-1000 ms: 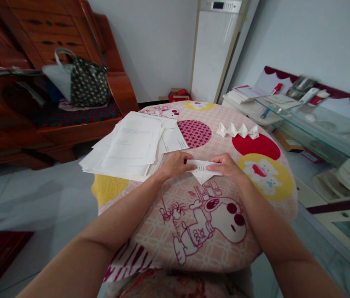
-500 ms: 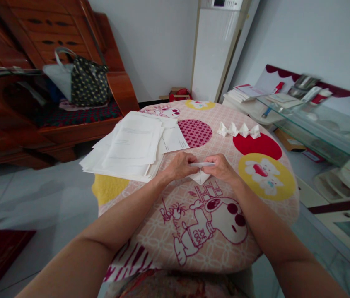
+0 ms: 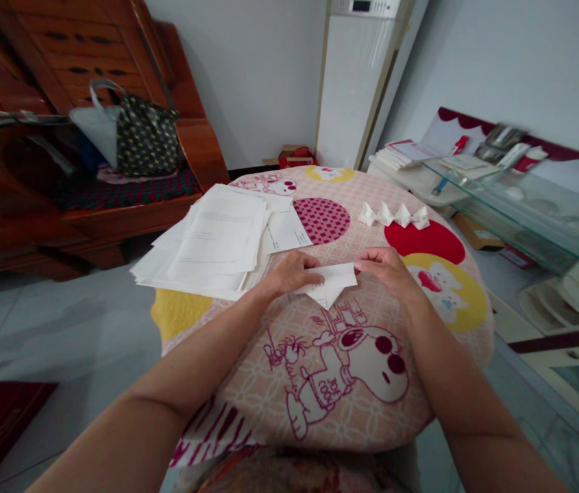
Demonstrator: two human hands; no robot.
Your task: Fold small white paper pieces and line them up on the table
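A white sheet of folded paper [image 3: 334, 279] lies in front of me, with a straight band along its far side and a point towards me. My left hand [image 3: 294, 272] grips its left part, thumb on top. At the paper's upper right corner, my right hand [image 3: 382, 268] pinches the edge between thumb and fingers. Beyond, on the right of the table, several small folded paper shapes [image 3: 395, 215] stand in a row. To the left of my left hand lies a loose stack of printed paper sheets [image 3: 220, 236].
A patterned cloth covers the round table [image 3: 366, 418]. On the right stands a glass-topped cabinet [image 3: 540, 212] with papers and metal containers. A wooden bench [image 3: 207, 157] holding bags [image 3: 148, 133] is at the left, and a tall white appliance [image 3: 353, 89] stands behind.
My right hand has moved right, to the paper's corner, away from my left hand. The paper's far band now lies flatter, showing its face; before, it stood up between both hands.
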